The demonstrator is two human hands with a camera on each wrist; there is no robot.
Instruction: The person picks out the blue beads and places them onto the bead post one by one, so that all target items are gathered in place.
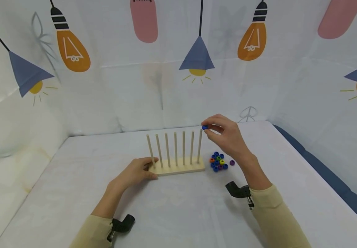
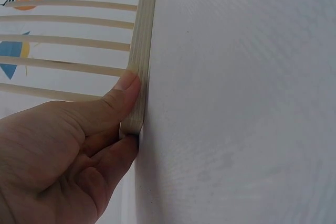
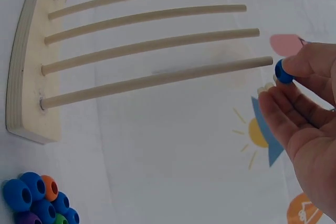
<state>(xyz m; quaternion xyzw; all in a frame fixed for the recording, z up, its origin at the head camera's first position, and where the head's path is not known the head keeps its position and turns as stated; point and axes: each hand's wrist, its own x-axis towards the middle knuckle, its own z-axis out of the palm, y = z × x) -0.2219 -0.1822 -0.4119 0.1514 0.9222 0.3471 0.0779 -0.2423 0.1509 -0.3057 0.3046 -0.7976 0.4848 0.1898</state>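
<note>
A pale wooden peg rack (image 1: 178,168) with several upright rods stands on the white table. My left hand (image 1: 139,170) grips the rack's left end, thumb on the front edge in the left wrist view. Between the thumb and index finger of my right hand (image 1: 225,134) is a blue bead (image 3: 284,72). That bead is at the tip of the rightmost rod (image 3: 157,82); in the right wrist view it appears just beyond the rod's end, and whether it touches cannot be told.
A cluster of blue, orange, green, yellow and purple beads (image 1: 218,162) lies right of the rack. One purple bead (image 1: 232,162) sits slightly apart from it. Behind the table hangs a white cloth (image 1: 129,93) printed with lamps and bulbs.
</note>
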